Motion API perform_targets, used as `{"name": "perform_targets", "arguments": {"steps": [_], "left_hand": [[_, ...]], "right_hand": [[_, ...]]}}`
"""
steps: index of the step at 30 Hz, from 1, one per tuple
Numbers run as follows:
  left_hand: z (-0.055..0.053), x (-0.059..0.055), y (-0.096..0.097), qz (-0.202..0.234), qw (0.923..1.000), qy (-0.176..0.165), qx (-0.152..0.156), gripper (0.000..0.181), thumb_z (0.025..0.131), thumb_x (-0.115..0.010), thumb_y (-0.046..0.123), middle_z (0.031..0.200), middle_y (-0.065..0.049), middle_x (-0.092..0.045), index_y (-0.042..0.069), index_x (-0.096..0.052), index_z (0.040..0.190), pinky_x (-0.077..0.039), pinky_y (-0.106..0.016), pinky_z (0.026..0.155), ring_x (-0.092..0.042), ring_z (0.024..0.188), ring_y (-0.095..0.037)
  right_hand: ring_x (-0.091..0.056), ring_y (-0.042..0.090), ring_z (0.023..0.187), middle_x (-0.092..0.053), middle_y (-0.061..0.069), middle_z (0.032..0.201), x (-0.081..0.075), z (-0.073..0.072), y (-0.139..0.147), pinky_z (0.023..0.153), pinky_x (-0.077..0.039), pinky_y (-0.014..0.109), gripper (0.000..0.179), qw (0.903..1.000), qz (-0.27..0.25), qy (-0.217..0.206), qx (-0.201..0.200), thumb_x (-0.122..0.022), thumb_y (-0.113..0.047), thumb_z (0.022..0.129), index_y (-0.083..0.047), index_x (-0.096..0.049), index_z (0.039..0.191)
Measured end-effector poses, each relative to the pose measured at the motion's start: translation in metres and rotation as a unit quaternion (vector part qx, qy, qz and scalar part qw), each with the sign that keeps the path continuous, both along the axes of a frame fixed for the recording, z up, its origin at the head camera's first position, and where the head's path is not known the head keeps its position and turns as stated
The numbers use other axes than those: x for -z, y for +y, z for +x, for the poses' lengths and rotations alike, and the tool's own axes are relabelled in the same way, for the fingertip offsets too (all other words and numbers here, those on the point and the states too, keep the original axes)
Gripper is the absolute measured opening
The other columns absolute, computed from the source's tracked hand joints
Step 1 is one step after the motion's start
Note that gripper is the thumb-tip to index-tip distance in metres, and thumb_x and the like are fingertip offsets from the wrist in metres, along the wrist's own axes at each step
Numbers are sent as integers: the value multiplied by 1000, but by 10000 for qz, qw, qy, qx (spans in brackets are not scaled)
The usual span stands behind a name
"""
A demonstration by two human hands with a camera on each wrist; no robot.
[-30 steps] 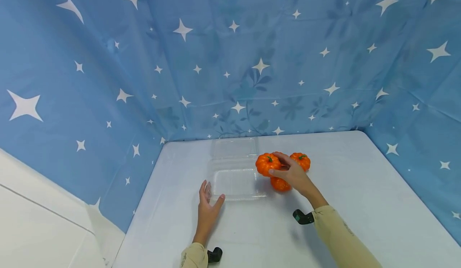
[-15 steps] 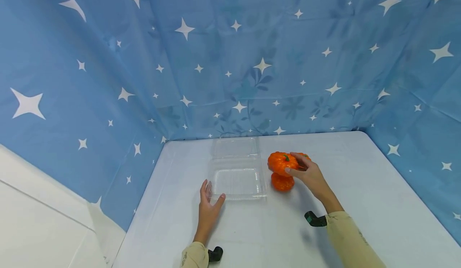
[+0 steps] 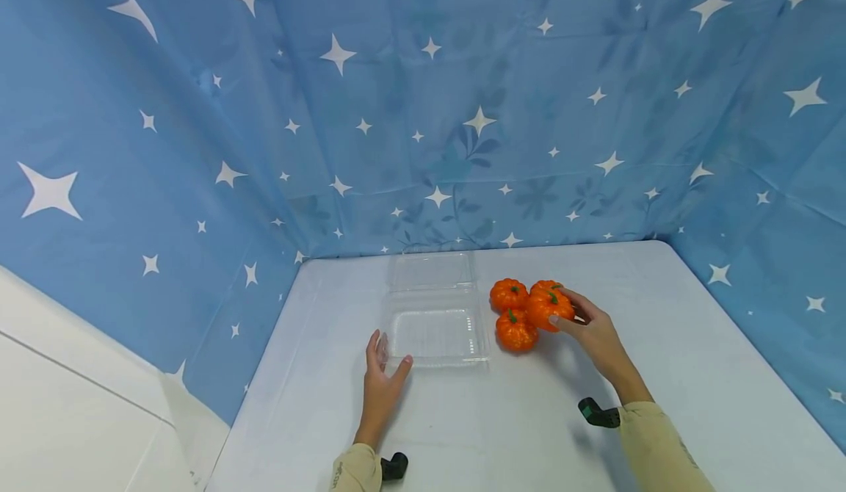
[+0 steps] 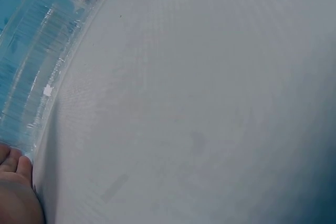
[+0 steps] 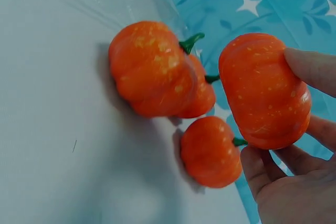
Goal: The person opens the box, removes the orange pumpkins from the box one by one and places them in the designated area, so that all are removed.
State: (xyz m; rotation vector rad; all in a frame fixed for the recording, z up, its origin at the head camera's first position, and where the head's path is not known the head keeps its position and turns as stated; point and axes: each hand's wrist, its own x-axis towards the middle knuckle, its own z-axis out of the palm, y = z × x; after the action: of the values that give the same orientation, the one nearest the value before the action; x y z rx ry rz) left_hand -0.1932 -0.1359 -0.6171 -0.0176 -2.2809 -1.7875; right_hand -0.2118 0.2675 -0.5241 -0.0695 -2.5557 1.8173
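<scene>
In the head view, my right hand (image 3: 591, 327) holds an orange toy pumpkin (image 3: 550, 310) between thumb and fingers, in front of another pumpkin (image 3: 545, 285) that it partly covers. Two more pumpkins lie just left, a far one (image 3: 508, 295) and a near one (image 3: 516, 332). The right wrist view shows the held pumpkin (image 5: 265, 92) raised off the table, its stem out of sight. At the left front corner of a clear plastic container (image 3: 432, 334), my left hand (image 3: 380, 393) rests with thumb and fingers spread. Its fingers (image 4: 11, 162) touch the container's end.
The container's lid (image 3: 431, 270) lies folded back behind it. A white table (image 3: 489, 418) carries everything, with a blue star-patterned curtain (image 3: 476, 110) along its back and sides. Black wrist devices (image 3: 598, 413) sit at both cuffs.
My right hand has carried the pumpkin rightward from beside the container, past the two left pumpkins, to the front of the rightmost one. My left hand and the container stay in place.
</scene>
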Motion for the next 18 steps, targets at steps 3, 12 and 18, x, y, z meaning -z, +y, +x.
{"name": "perform_targets", "arguments": {"steps": [3,12,18], "left_hand": [[0,0,0,36,10000,56,-2,85,101,-76,25,169,-25,-35,5,-25,167,-26,-60,126,-32,155,-44],[0,0,-1,219,9997,90,53,81,103,-73,21,169,-24,-35,8,-26,167,-22,-60,127,-30,157,-42],[1,-1,-1,222,9997,22,65,79,104,-71,21,169,-22,-35,8,-25,168,-23,-57,128,-31,157,-41]], "right_hand": [[-35,48,151,-32,27,169,6,3,6,121,-33,66,78,9999,51,-80,84,-71,-32,105,-4,-33,167],[-26,50,155,-27,28,171,35,7,21,122,-25,71,82,9984,148,-520,163,-71,-35,105,-2,-30,168],[-26,52,154,-26,30,170,51,10,25,122,-26,70,84,9975,12,-681,159,-73,-32,104,-2,-29,168]]}}
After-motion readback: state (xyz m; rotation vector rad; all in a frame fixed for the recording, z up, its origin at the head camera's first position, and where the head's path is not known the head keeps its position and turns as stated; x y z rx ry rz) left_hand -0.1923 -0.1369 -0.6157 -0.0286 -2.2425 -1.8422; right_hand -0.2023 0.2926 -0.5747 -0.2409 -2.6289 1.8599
